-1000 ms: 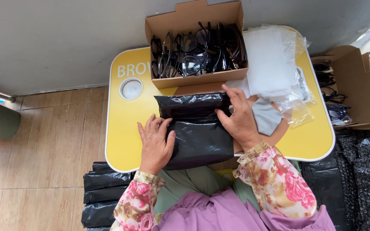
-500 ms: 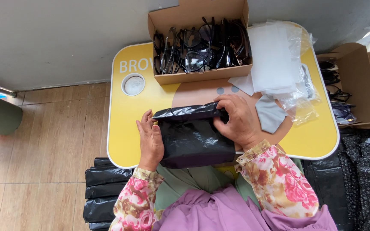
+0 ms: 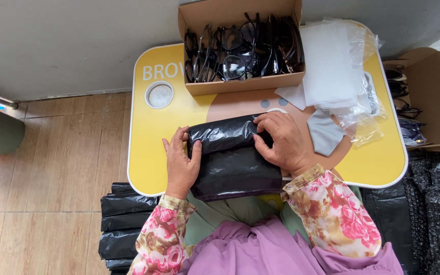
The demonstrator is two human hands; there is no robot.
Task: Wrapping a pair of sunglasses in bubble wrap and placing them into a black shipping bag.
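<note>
A black plastic bag [image 3: 232, 163] lies on the near edge of a small yellow table [image 3: 154, 137], its far end rolled over toward me. My left hand [image 3: 180, 163] grips the roll's left end, thumb on top. My right hand [image 3: 282, 142] presses down on the roll's right end with curled fingers. Behind the bag stands an open cardboard box [image 3: 240, 84] packed with several black-framed glasses [image 3: 240, 51].
White cloths and clear plastic sleeves [image 3: 332, 66] are heaped at the table's right, with a grey cloth [image 3: 324, 133] beside them. A round cup hole [image 3: 160, 94] sits at the left. Folded black bags [image 3: 123, 219] lie on the floor left. More boxes [image 3: 423, 97] stand at right.
The far flap of the black bag has been folded and rolled toward me; both hands shifted from flattening the bag to holding the roll at its two ends.
</note>
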